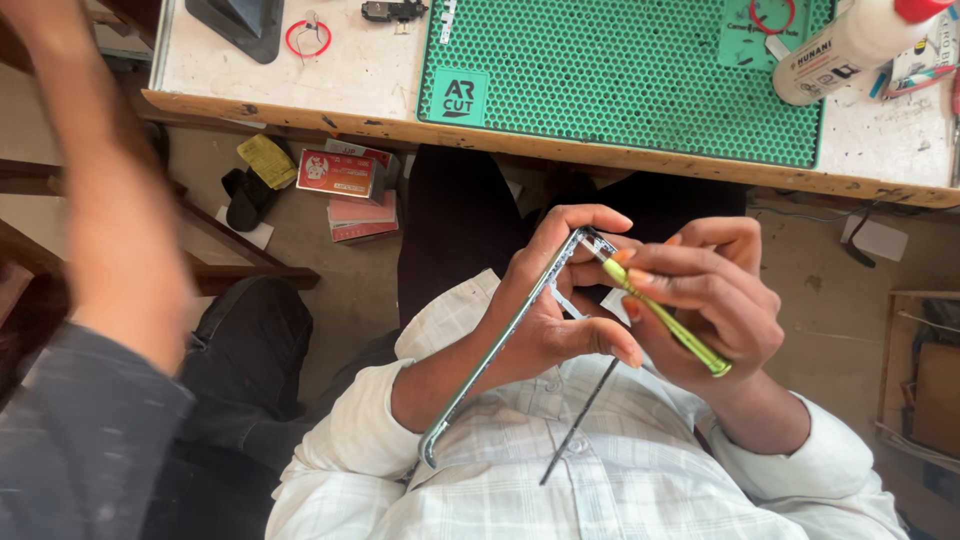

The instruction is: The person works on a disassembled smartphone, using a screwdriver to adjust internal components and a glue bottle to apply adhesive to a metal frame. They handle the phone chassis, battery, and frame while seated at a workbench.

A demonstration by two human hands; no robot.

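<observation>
Blurred at the left edge, another person's arm point(120, 230) in a grey sleeve is crossing the view, well left of the phone frame point(505, 335). Next, the left hand point(560, 300) is gripping that thin metal frame, fingers curled over its upper corner and thumb pressing its inner side. Its long axis is running diagonally, top corner pointing toward the workbench point(300, 70), lower corner toward the white checked shirt point(600, 470). Right of the frame, the right hand point(715, 305) is clenching a yellow-green screwdriver point(665, 318), tip touching the frame's top corner.
</observation>
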